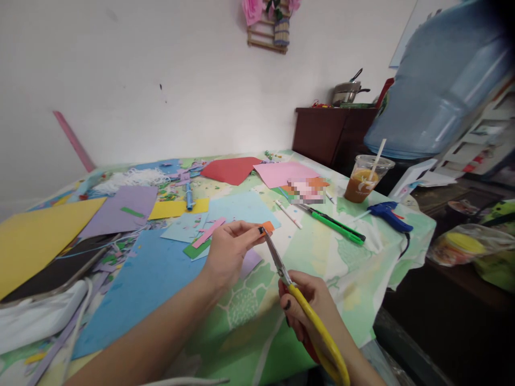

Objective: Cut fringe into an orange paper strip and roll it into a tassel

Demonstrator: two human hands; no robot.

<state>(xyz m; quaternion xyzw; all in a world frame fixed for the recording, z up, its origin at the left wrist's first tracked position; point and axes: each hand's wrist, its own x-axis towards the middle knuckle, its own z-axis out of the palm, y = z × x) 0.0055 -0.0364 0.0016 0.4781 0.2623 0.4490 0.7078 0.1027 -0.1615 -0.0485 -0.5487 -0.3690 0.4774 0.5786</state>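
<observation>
So their left hand (226, 247) has one orange scrap (267, 227) pinched tight; right hand (318, 296) is curled round one pair of scissors (298, 296), blades at the scrap. One glue gun (388, 216) lies right of both.

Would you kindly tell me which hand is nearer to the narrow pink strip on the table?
The left hand, just beside the pink strip and pinching an orange piece. The right hand is farther off to the right, holding the scissors.

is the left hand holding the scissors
No, the right hand holds the scissors, while the left hand pinches a small orange piece.
</observation>
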